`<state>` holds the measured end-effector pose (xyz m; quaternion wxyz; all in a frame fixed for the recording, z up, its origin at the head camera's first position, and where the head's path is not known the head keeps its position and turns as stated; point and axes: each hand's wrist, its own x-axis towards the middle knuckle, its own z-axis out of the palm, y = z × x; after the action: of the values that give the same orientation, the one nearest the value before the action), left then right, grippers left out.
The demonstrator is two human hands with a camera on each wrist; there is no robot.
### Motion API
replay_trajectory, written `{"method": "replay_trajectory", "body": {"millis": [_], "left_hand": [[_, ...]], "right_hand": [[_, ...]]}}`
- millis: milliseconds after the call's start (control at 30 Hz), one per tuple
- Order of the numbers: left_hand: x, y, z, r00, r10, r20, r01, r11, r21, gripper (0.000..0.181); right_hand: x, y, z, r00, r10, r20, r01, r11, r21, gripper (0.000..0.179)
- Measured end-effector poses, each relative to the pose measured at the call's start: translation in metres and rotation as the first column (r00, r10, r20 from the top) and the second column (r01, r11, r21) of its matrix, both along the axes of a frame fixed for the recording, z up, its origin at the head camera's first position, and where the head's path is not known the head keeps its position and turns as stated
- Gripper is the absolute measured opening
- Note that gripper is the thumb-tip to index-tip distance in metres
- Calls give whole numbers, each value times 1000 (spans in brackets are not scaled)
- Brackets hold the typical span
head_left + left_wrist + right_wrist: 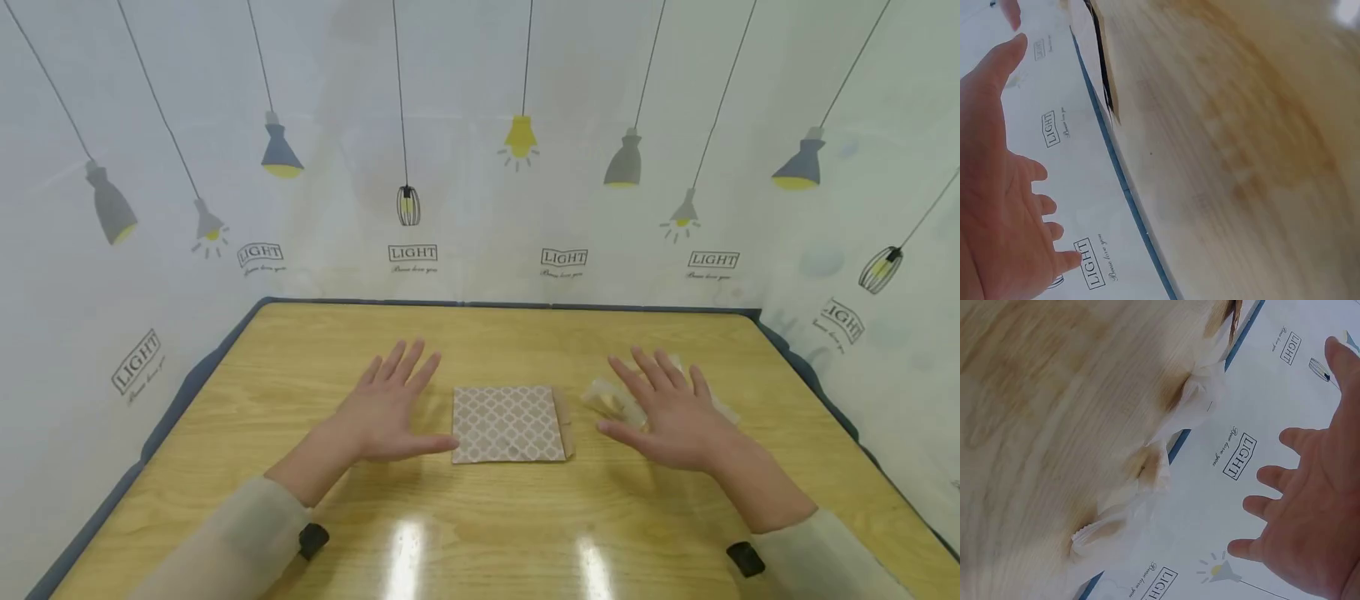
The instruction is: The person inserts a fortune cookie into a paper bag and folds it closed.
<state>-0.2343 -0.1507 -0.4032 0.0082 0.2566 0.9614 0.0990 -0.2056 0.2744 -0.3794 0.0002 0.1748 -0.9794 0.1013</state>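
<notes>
On the desk point(480, 508), roughly mid-width btwn the two hands, lies a flat patterned packet point(507, 423): greyish-beige w/ a white lattice print, plain brown flaps point(566, 425) sticking out along its R side. L hand point(386, 417) is just L of it, grip wide, fingers straight & spread, thumb pointing in toward the packet's near L corner; can't tell if thumb tip touches or only overlaps it in the head view. R hand point(671, 417) is on the other side, a bit apart from the packet, grip wide too, fingers fanned, thumb pointing in. L wrist cam shows that palm bare; R wrist cam ditto.

Behind & partly under R hand in head view: crumpled whitish translucent wrappers point(611, 402), lying R of the packet. R wrist cam shows them as several loose pieces, one w/ a serrated edge; contents, if any, too blurred to tell.

Both arms in pale sleeves point(232, 525), small black units point(313, 540) at the cuffs. Desk is light wood, glossy, w/ two bright reflections near the front. Blue edging point(202, 383) runs along desk's sides & back; beyond it, white wall covering point(465, 75) printed w/ hanging lamps & "LIGHT" labels.
</notes>
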Motion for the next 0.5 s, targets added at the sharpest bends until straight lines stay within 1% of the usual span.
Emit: {"method": "replay_trajectory", "body": {"millis": [100, 167, 233, 333, 400, 500], "left_hand": [[-6, 3, -3, 998, -51, 49, 49, 998, 47, 122], [-12, 7, -5, 991, -92, 98, 84, 993, 82, 120], [-17, 12, -7, 979, -129, 156, 113, 988, 108, 118], [-22, 22, -9, 959, -162, 231, 139, 984, 112, 119], [-23, 30, -10, 952, -172, 255, 153, 984, 92, 120], [-26, 42, -13, 948, -180, 262, 172, 984, 55, 123]], "right_hand": [[-2, 0, 0, 998, 26, -52, -26, 1000, 2, 90], [-4, 0, -1, 996, 52, -72, -53, 998, -14, 78], [-5, -1, -3, 995, 76, -65, -79, 996, -42, 62], [-7, -3, -6, 995, 99, -10, -100, 990, -98, 42], [-7, -5, -8, 994, 111, 16, -108, 986, -124, 37], [-8, -7, -12, 990, 140, 25, -135, 980, -145, 34]]}}
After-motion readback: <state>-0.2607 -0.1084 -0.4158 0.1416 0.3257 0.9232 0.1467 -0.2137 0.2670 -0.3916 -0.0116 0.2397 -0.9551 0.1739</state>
